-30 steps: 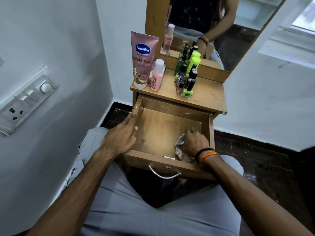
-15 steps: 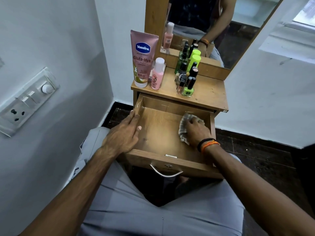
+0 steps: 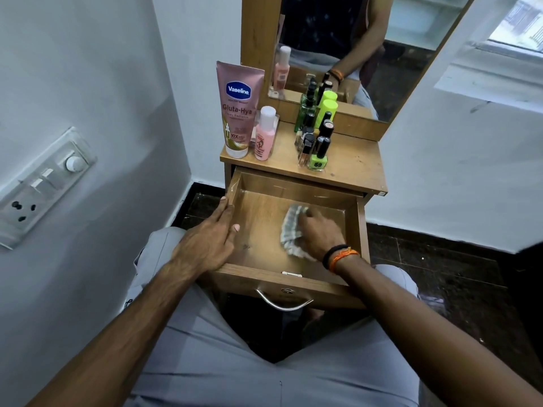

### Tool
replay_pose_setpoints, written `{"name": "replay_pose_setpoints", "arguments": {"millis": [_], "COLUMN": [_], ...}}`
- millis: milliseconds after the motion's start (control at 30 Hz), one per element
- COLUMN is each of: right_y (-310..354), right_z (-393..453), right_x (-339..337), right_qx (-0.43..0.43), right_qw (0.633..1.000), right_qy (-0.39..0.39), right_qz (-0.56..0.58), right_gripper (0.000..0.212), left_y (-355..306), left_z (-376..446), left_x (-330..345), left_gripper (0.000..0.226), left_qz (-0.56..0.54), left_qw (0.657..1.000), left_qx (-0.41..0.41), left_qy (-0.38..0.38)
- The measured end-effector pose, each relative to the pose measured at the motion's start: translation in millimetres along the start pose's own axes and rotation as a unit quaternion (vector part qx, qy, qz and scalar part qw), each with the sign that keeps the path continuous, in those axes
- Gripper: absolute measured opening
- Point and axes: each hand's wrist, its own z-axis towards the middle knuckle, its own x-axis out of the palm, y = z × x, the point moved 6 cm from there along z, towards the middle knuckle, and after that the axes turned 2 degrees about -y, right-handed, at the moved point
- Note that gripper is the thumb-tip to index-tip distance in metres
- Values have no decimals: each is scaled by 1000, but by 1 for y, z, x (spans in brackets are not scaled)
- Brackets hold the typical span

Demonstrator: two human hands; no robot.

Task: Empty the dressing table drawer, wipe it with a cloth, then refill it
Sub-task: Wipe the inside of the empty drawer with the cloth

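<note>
Wood-grain laminate throughout: the dressing table (image 3: 352, 168) stands in a corner between white walls, its mirror (image 3: 367, 54) rising behind the top and reflecting the person's arm. The drawer (image 3: 258, 224) is pulled fully out over the person's grey-trousered lap; its floor is bare apart from the cloth and a small white strip (image 3: 291, 274) lying just inside the front panel. A curved metal handle (image 3: 283, 302) hangs on the drawer front.

Left hand (image 3: 208, 239): lies flat on the drawer's left side wall, fingers straight and together, thumb tip over the inner edge. Holds nothing.

Right hand (image 3: 318, 233): inside the drawer, right of centre, fingers curled down over the crumpled pale cloth (image 3: 289, 230), pressing it against the drawer floor. Cloth bunches out to the left of and beneath the hand. Black and orange bands on the wrist.

Table top, largest to smallest: pink Vaseline tube (image 3: 238, 113) standing cap-down at the left rear; pink bottle (image 3: 264, 136) with white cap just beside it; a tight cluster of green bottles and dark-capped nail polishes (image 3: 316, 133) near the mirror base, with a lime-green nail polish (image 3: 318, 160) nearest the front edge.

Left wall: switch panel (image 3: 41, 183) with socket and round dial. Floor is dark tile.
</note>
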Motion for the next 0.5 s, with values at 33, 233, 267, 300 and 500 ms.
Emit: {"name": "replay_pose_setpoints", "arguments": {"millis": [33, 233, 267, 300, 500], "right_y": [-17, -26, -16, -9, -39], "right_z": [0, -15, -14, -14, -9], "right_x": [-4, -4, -3, -5, -5], "right_qx": [44, 135, 125, 130, 413], "right_qw": [999, 989, 990, 984, 712], "right_qy": [-19, -49, -51, -54, -165], "right_qz": [-17, -19, 34, 106, 544], "right_gripper": [52, 22, 21, 20, 31], "left_y": [0, -5, -5, -5, -6], "left_z": [0, -2, -2, -2, -3], "left_x": [0, -2, -3, -3, -4], "left_gripper": [60, 60, 60, 60, 60], "left_qz": [1, 3, 4, 5, 19], "left_qw": [1000, 1000, 1000, 1000, 1000], "left_qx": [-1, 0, -1, -2, -10], "left_qy": [0, -5, -6, -7, -3]}}
